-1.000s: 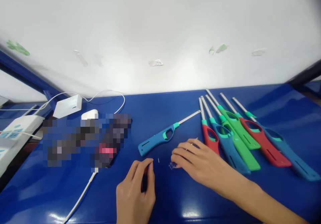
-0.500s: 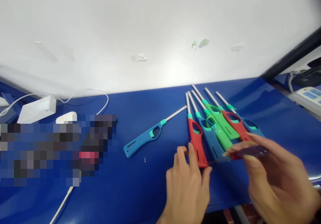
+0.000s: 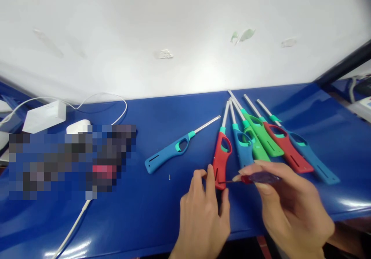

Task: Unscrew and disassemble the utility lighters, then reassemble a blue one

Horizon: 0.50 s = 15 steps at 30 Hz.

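My left hand (image 3: 203, 208) grips the lower end of a red stick lighter (image 3: 220, 160) lying on the table, fingers along its left side and thumb at its right. In my right hand (image 3: 290, 201) is a screwdriver (image 3: 263, 177) with a dark purple and red handle, held almost level. Its thin shaft points left, and the tip is over the handle end of the red lighter; whether it touches cannot be told. Just right, a blue lighter (image 3: 244, 149) is partly hidden by my right hand. Left of my hands lie another blue lighter (image 3: 166, 154) and a small screw (image 3: 169, 177).
Green lighters (image 3: 268, 141), a second red lighter (image 3: 292, 150) and a further blue lighter (image 3: 319, 166) fan out on the right. A white box (image 3: 46, 116), white cable (image 3: 72, 228) and blurred-out items occupy the left. A white wall (image 3: 185, 27) bounds the blue table (image 3: 121, 220).
My right hand has moved left with the screwdriver, bringing its tip over the red lighter's end. The red lighter's handle end has swung left with my left hand. The view has shifted slightly.
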Motion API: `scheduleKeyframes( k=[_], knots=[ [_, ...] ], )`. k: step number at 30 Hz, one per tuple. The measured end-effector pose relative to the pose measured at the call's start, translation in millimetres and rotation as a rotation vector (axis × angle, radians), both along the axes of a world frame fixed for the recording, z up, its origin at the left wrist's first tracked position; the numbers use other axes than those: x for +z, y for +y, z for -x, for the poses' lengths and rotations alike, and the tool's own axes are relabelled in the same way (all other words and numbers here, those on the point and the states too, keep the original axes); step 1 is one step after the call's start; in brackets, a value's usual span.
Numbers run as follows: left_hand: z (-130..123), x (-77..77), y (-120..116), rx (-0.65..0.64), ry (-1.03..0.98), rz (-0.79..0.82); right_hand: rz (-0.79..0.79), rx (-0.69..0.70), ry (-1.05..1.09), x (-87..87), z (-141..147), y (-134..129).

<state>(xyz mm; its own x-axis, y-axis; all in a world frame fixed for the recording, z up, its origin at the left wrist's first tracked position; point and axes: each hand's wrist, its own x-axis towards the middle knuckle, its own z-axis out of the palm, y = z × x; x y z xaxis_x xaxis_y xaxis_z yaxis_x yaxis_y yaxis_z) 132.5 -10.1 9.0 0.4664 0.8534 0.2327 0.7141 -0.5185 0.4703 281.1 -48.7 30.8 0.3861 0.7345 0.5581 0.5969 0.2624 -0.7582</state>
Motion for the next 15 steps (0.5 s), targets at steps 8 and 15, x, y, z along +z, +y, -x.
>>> scheduleKeyframes(
  k=[8,15],
  knots=[
    [1,1.4,2,-0.006,0.005,-0.018,0.044,0.146,-0.154,9.3,-4,-4],
    [2,0.8,2,-0.037,0.057,0.007,-0.041,0.131,-0.2,27.9,17,11]
  ],
)
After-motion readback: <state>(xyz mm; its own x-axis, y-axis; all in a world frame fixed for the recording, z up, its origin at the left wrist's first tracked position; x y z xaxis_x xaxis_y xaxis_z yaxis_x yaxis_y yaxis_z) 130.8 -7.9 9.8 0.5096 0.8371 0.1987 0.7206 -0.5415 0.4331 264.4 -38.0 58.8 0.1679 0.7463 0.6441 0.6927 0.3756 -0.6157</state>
